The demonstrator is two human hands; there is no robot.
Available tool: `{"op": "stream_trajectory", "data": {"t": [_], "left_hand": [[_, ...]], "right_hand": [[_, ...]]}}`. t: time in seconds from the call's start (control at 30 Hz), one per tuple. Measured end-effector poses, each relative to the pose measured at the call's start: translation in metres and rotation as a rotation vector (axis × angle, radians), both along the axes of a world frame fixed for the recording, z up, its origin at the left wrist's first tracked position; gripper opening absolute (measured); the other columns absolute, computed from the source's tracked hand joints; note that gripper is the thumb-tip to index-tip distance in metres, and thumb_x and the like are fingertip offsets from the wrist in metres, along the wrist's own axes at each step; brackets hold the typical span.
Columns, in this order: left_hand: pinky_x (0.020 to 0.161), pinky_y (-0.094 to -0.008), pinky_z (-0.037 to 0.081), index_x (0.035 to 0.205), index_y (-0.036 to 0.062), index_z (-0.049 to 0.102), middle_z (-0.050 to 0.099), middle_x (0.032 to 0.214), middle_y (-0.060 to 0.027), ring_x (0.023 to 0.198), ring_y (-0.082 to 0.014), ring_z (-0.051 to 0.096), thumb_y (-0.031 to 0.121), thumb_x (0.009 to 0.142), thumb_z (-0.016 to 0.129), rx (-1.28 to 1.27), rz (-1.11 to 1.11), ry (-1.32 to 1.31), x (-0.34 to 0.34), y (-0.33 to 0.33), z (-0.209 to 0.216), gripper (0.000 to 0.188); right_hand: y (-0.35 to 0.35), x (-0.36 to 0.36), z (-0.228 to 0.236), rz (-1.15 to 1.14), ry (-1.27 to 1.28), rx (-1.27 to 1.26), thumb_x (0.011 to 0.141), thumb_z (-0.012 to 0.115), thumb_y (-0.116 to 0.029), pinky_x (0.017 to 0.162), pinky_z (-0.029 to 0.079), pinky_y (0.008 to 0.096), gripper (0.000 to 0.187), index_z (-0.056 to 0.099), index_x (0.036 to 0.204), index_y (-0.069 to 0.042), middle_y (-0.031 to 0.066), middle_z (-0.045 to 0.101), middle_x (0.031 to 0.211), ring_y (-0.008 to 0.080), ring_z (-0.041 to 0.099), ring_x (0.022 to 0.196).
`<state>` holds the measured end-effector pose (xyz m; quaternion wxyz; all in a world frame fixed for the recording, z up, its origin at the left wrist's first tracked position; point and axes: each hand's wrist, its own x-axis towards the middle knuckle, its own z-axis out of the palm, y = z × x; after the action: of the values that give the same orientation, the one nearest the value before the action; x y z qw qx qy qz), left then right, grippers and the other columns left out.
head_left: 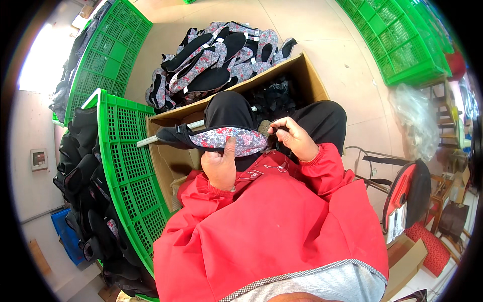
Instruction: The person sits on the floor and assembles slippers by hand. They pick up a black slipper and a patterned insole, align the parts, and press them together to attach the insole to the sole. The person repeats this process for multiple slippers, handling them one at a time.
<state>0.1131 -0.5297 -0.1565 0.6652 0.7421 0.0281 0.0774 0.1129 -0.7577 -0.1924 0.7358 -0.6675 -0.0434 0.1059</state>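
Observation:
My left hand (220, 168) grips a floral slipper (229, 139), grey with red and white flowers and black trim. Its thumb lies on top of the patterned fabric, while the slipper stretches sideways above my lap. Close to the slipper's right end, my right hand (296, 139) is closed in a pinch. What sits between those fingertips is too small and dark to make out. A small brownish piece (264, 127) shows beside them. Behind the slipper's black left end, a pale bar (147, 141) lies across an open cardboard box (314, 80).
Beyond the box, many floral and black slippers (206, 65) lie heaped on the tiled floor. Green crates (132, 151) stand at my left, one with black slippers (83, 173). Another green crate (397, 43) is far right, near a clear plastic bag (415, 121) and a red-and-black round seat (408, 194).

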Motion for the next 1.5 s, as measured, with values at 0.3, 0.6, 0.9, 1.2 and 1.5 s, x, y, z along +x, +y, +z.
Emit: {"op": "stream_trajectory", "data": {"t": [0.3,0.6,0.9,1.2,1.5], "left_hand": [[0.068,-0.0284,0.049,0.093,-0.0009,0.067,0.07,0.081,-0.0063,0.07,-0.0136,0.063,0.012,0.086,0.071,0.214,0.045,-0.08,-0.007,-0.005,0.0,0.015],[0.07,-0.0275,0.048,0.094,-0.0015,0.066,0.069,0.083,-0.0044,0.073,-0.0111,0.06,0.011,0.088,0.07,0.19,0.041,-0.088,-0.008,-0.008,0.0,0.014],[0.073,-0.0264,0.047,0.095,-0.0023,0.066,0.068,0.085,-0.0028,0.077,-0.0094,0.058,0.01,0.089,0.068,0.127,0.036,-0.041,-0.009,-0.007,-0.001,0.014],[0.072,-0.0271,0.047,0.094,-0.0026,0.066,0.068,0.085,-0.0033,0.076,-0.0099,0.059,0.01,0.089,0.068,0.154,0.028,-0.068,-0.007,-0.008,0.001,0.014],[0.069,-0.0285,0.05,0.093,-0.0011,0.067,0.07,0.083,-0.007,0.072,-0.0138,0.064,0.009,0.087,0.07,0.136,0.04,-0.073,-0.007,-0.008,-0.002,0.012]], "right_hand": [[0.01,-0.01,0.01,-0.082,-0.004,-0.068,0.083,0.072,-0.016,0.082,0.044,0.0256,0.024,0.069,0.104,-0.004,0.0022,0.069,0.092,0.0103,0.058,0.085],[0.02,-0.009,0.005,-0.135,-0.065,-0.19,0.081,0.073,-0.015,0.082,0.044,0.03,0.022,0.072,0.101,-0.006,0.0041,0.071,0.092,0.0156,0.058,0.082],[0.024,-0.008,0.015,-0.155,-0.079,-0.171,0.081,0.073,-0.012,0.079,0.046,0.0284,0.024,0.07,0.102,-0.003,0.0061,0.07,0.09,0.014,0.06,0.079],[0.02,-0.006,0.007,-0.132,-0.124,-0.19,0.084,0.07,-0.008,0.073,0.05,0.0248,0.022,0.069,0.104,0.0,0.0066,0.069,0.09,0.0117,0.062,0.077],[0.024,-0.007,0.017,-0.117,0.039,-0.043,0.085,0.068,-0.003,0.072,0.051,0.0239,0.021,0.068,0.106,0.003,0.0074,0.067,0.091,0.0116,0.063,0.078]]}}
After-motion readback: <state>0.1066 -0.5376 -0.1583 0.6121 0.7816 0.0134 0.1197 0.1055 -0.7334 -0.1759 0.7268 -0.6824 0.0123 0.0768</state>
